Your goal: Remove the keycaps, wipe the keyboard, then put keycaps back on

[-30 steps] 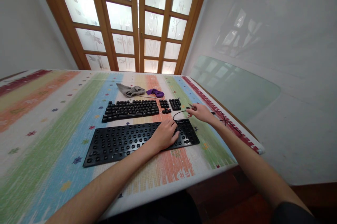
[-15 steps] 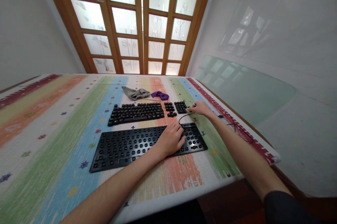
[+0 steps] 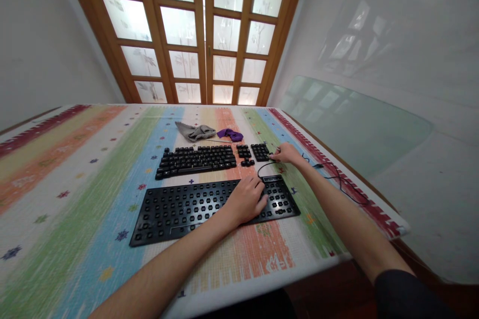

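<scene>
A black keyboard base [image 3: 179, 204] without its keycaps lies on the striped tablecloth, its bare key sockets facing up. My left hand [image 3: 247, 198] rests on its right half, fingers laid on it and thumb apart, covering some sockets. Behind the base, black keycaps [image 3: 196, 159] are laid out in keyboard order, with a smaller navigation group [image 3: 244, 153] and number-pad keycaps [image 3: 260, 151] to the right. At the right edge of the number-pad group, my right hand [image 3: 286, 153] has its fingertips pinched on a small black keycap [image 3: 271, 156], partly hidden by the fingers.
A grey cloth [image 3: 196, 132] and a purple cloth [image 3: 230, 135] lie behind the keycaps. The keyboard cable [image 3: 342, 186] loops across the right side beneath my right arm. Beyond the tablecloth [image 3: 93, 184] stand wooden doors with glass panes; a wall is at right.
The view has shifted slightly, so the table items appear a little further right. Both hands keep nearly the same places, the left on the base and the right beside the number-pad keycaps.
</scene>
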The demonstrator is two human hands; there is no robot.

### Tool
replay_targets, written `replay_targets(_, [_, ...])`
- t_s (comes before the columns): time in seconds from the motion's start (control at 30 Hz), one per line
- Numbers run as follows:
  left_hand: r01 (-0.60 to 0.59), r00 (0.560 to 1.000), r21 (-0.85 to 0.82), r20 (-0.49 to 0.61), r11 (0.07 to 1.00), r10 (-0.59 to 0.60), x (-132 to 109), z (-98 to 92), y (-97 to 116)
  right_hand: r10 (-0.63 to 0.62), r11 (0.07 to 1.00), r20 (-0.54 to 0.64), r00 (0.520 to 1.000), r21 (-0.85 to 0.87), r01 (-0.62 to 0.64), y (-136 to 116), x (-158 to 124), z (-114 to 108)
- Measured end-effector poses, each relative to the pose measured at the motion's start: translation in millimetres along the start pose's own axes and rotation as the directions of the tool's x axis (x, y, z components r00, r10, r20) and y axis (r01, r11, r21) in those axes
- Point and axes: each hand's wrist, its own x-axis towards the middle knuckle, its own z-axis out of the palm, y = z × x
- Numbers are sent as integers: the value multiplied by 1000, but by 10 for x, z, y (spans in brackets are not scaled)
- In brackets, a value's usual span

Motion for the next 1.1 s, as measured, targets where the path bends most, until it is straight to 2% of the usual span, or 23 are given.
replay_targets(0.4, [-3, 1000, -7, -11, 1000, 3, 1, -8, 1, -10, 999, -13, 1000, 31, 10, -4, 6, -1])
replay_targets(0.93, [-5, 1000, 11, -9, 1000, 5, 3, -35, 19, 52, 994, 16, 999, 97, -53, -45, 33, 32])
replay_targets(1.1, [-6, 1000, 11, -16, 1000, 6, -1, -21, 9, 100, 990, -18, 995, 105, -97, -59, 26, -12])
